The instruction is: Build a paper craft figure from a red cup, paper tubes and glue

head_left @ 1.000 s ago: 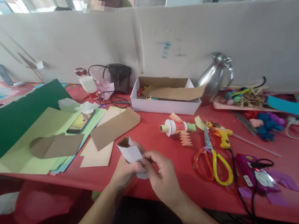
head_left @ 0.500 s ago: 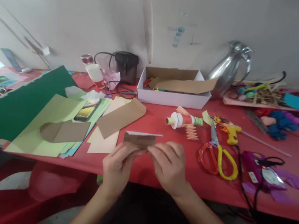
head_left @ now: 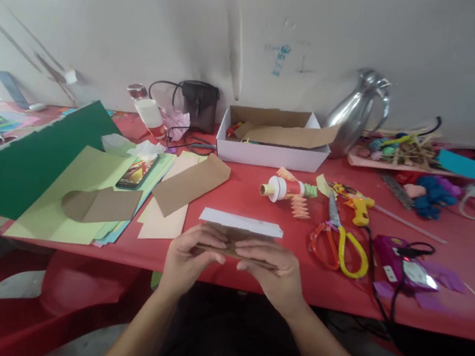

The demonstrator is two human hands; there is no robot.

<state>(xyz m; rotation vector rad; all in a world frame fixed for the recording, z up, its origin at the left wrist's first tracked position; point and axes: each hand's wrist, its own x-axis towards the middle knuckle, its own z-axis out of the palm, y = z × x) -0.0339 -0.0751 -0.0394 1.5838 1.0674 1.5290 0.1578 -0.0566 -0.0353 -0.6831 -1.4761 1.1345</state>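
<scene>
A narrow folded piece of brown cardboard (head_left: pixel 233 252) is held level at the table's front edge. My left hand (head_left: pixel 193 257) grips its left part, fingers on top and thumb below. My right hand (head_left: pixel 277 272) holds the right part in the same way. Just beyond the fingers a white paper strip (head_left: pixel 242 222) lies on the red table (head_left: pixel 235 192). Further back rests a paper figure (head_left: pixel 282 190) with a white disc and folded orange and green strips. Brown cardboard pieces (head_left: pixel 192 186) lie to the left on pale paper.
Scissors (head_left: pixel 337 239), a yellow glue gun (head_left: pixel 361 210) and a purple device (head_left: pixel 397 262) with cables lie at right. Behind stand a white box (head_left: pixel 271 154) and a metal jug (head_left: pixel 357 112). A phone (head_left: pixel 135 173), paper sheets and a green board (head_left: pixel 40 165) are at left.
Both hands have closed further over the cardboard, with fingers now along its top, and my right hand has shifted slightly right. More of the white strip shows. The view has shifted a little.
</scene>
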